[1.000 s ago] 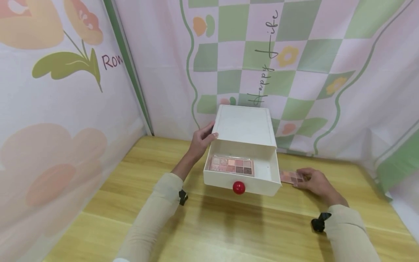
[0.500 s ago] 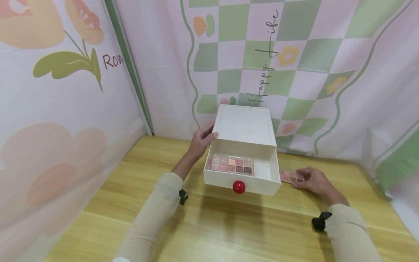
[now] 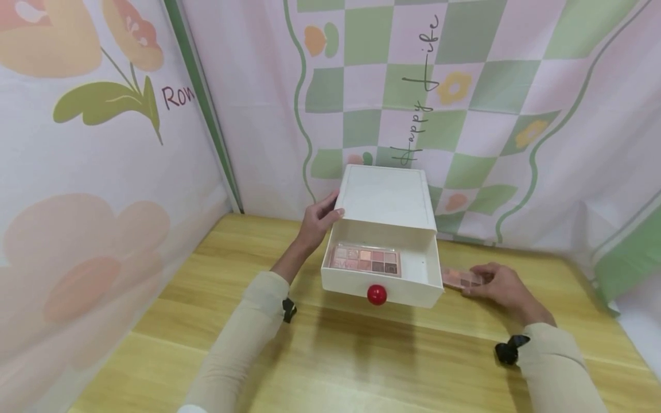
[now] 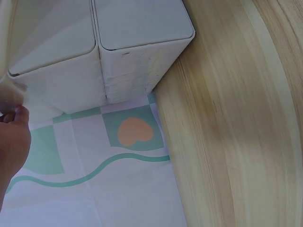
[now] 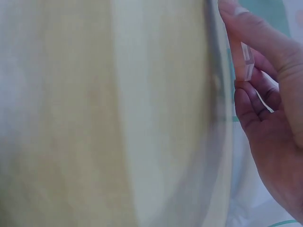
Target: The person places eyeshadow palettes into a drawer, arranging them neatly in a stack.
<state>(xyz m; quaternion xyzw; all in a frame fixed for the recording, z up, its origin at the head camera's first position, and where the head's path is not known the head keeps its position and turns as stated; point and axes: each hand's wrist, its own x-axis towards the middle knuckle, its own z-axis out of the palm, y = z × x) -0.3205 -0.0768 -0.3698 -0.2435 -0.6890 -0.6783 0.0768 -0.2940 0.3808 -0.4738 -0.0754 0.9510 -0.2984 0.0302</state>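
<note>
A white drawer box (image 3: 387,198) stands at the back with its drawer (image 3: 426,267) pulled out. An eyeshadow palette (image 3: 365,261) with a clear lid lies inside, toward the drawer's left. My left hand (image 3: 315,225) grips the box's left side, thumb at the top front edge. In the left wrist view that hand (image 4: 13,142) shows at the left border, fingertips against the white box. To the right of the drawer, my right hand (image 3: 498,287) pinches a second eyeshadow palette (image 3: 457,278), its left end hidden behind the drawer. In the right wrist view, thumb and fingers hold that palette's pinkish edge (image 5: 240,64).
A round red knob (image 3: 377,295) sticks out from the drawer's front. More white box units (image 4: 137,71) stand against each other in the left wrist view. Below is a wooden table (image 3: 289,361); patterned cloth (image 3: 361,86) hangs close behind the box.
My right hand has shifted very slightly to the right, with the palette in it tilting a little. The left hand, the box and the drawer stay as they were.
</note>
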